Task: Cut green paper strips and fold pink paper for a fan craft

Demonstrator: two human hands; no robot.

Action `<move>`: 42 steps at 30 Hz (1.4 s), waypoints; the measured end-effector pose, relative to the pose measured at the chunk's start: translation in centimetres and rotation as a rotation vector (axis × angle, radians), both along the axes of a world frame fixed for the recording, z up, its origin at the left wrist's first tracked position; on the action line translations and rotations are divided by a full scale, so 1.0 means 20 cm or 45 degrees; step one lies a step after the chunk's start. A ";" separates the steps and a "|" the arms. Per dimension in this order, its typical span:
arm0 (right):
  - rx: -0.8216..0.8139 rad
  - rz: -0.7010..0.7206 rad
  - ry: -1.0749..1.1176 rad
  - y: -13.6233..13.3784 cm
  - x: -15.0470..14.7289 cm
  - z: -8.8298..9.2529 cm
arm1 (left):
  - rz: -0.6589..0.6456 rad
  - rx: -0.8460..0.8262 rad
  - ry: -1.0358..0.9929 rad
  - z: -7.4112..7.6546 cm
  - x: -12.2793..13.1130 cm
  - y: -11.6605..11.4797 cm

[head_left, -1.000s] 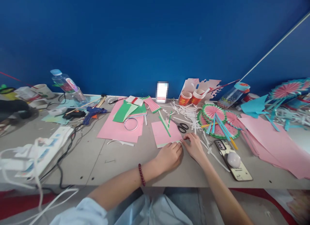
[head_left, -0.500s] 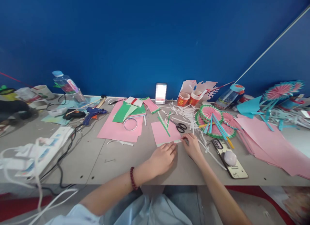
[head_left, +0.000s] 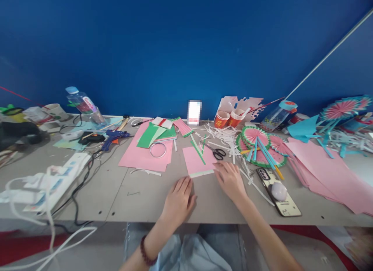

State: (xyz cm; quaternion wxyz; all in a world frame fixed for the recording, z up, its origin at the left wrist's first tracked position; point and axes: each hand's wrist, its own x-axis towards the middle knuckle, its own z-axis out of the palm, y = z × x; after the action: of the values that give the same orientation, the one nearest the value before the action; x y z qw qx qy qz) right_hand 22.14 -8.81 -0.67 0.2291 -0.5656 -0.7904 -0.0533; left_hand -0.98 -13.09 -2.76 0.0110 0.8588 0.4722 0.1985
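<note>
A pink paper sheet (head_left: 194, 161) lies flat in front of me, with a pale strip (head_left: 202, 173) along its near edge. My left hand (head_left: 180, 196) rests palm down, fingers stretched out, its fingertips at the sheet's near left corner. My right hand (head_left: 230, 178) lies over the near right corner with its fingers extended and touching the paper. Across the sheet's upper right lie green paper strips (head_left: 199, 151). Black-handled scissors (head_left: 219, 153) sit just beyond my right hand, partly over the sheet.
Left are pink and green papers (head_left: 145, 156), a tape roll (head_left: 157, 149), a blue glue gun (head_left: 115, 138) and a power strip (head_left: 62, 181). Right are white paper scraps (head_left: 224, 135), watermelon paper fans (head_left: 256, 140), a phone (head_left: 287, 205) and pink sheets (head_left: 329, 173). Red cups (head_left: 222, 119) stand behind.
My left hand has slid left along the near edge, from the middle to the left corner. My right hand has moved slightly and its fingers now lie flatter on the right corner.
</note>
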 end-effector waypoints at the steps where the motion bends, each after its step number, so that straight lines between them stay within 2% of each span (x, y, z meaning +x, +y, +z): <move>1: -0.014 0.089 -0.027 -0.03 -0.03 0.01 | 0.008 -0.011 -0.015 0.00 0.00 -0.01; 4: -0.106 0.242 -0.096 -0.11 -0.15 0.02 | 0.010 -0.051 -0.040 0.01 0.01 -0.01; 10: -0.124 0.161 -0.096 -0.19 -0.29 -0.04 | 0.033 -0.076 -0.063 0.01 0.01 -0.01; 18: -0.125 0.127 -0.017 -0.18 -0.29 -0.06 | 0.161 -0.136 -0.062 0.01 0.00 -0.02; 21: -0.143 0.133 0.009 -0.19 -0.30 -0.06 | 0.160 -0.114 -0.058 0.01 0.00 -0.03; 26: -0.200 0.215 0.072 -0.17 -0.30 -0.06 | 0.156 -0.082 -0.053 0.01 0.00 -0.03; 34: -0.315 0.381 0.174 -0.05 -0.31 -0.01 | 0.168 -0.098 -0.034 0.03 0.01 -0.03; 42: -0.251 0.397 0.175 -0.02 -0.32 -0.04 | 0.177 -0.073 -0.022 0.02 0.01 0.01</move>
State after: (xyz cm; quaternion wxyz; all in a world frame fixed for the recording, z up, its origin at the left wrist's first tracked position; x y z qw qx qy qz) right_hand 15.71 -9.29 -1.51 0.2313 -0.4584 -0.8523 0.0993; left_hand -0.82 -12.96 -2.38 0.0259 0.8214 0.5362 0.1927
